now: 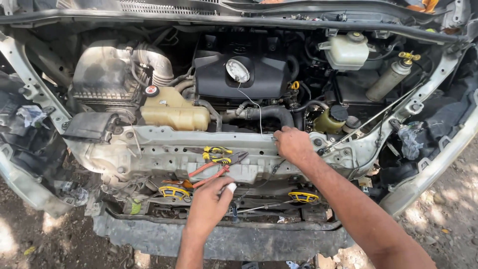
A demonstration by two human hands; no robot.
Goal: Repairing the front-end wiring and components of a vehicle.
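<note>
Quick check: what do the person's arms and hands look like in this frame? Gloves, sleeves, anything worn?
Both arms are bare to the frame edge: no sleeves, gloves, watch or rings visible. The left hand has a white wrap, like tape or a bandage, around one fingertip; which finger is hard to tell. The right hand wears nothing. No other markings show.

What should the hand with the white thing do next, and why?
Probably ease the left hand a little lower toward the dark tool under its fingers. It already pinches a small white piece just above it, while the right hand grips the metal crossbar.
</note>
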